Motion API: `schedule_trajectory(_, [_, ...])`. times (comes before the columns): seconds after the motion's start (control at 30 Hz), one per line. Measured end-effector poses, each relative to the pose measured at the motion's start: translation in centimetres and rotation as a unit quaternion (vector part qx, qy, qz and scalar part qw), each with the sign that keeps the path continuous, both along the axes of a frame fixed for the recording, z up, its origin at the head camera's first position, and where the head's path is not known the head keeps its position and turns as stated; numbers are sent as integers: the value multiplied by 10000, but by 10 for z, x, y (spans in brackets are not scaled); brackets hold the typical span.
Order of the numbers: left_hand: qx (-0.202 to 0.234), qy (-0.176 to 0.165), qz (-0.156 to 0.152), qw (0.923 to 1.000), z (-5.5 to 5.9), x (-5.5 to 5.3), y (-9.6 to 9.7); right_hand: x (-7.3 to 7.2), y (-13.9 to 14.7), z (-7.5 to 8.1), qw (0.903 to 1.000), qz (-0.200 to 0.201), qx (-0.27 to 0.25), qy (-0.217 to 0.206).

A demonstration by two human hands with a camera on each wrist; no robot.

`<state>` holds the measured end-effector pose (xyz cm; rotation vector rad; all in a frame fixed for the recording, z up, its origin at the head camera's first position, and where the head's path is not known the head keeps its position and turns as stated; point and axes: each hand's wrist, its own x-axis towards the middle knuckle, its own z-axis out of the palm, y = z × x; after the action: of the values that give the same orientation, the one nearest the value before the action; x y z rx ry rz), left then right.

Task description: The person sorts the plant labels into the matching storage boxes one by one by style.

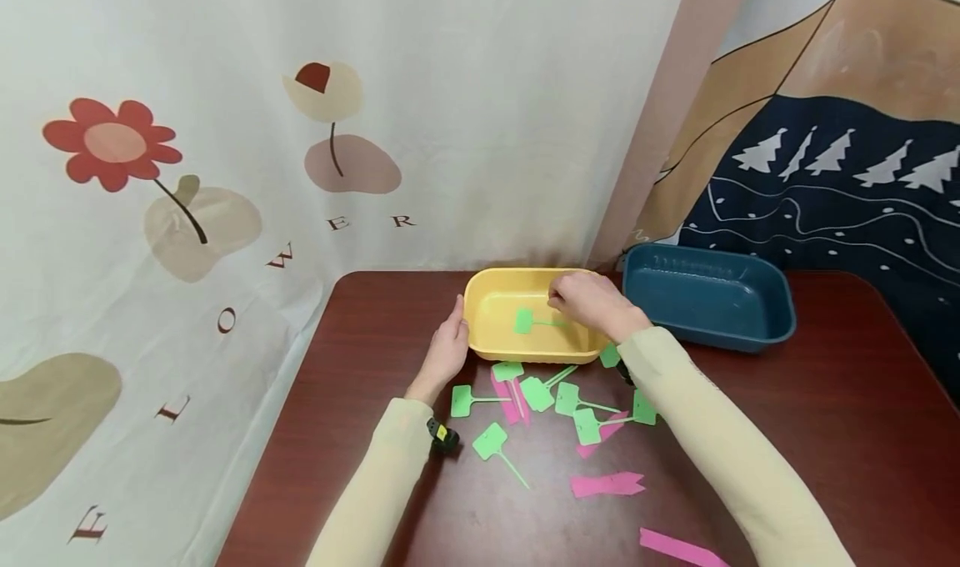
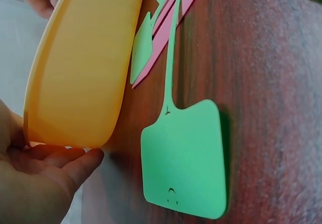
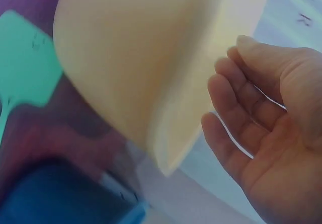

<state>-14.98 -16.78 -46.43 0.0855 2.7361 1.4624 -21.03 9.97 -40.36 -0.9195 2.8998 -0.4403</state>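
My left hand rests against the left end of a yellow plastic basin, its fingers fairly straight along the outer wall. Over the basin's right side is my right hand; in the right wrist view its fingers are loosely bent with nothing between them. One green plant label with a thin stem lies inside the basin. Several more lie on the table in front, among them a green label close to my left hand and another green label beside the basin's wall.
A dark blue basin stands right of the yellow one. Pink strips, such as a notched pink strip and a pink strip nearer the front, lie on the brown table. A printed curtain hangs behind.
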Motion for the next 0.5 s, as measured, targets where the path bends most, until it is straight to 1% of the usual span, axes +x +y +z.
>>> schedule_trajectory(0.1, [96,-25,-9,10000,0,-1,0,14,15,11,9992,-191,-273,240])
schedule_trajectory(0.23, [128,-20,0,9999,1,-2,1,39,36,21,9960,-462,-657,392])
schedule_trajectory(0.33, [17,-45,68,10000,0,-2,3,58,54,21,9933,-663,-835,440])
schedule_trajectory(0.4, [-83,-76,160,9998,0,-2,4,71,67,18,9918,-773,-916,450])
schedule_trajectory(0.5, [-154,-72,392,9991,-1,-2,7,89,88,13,9894,-937,-1022,438])
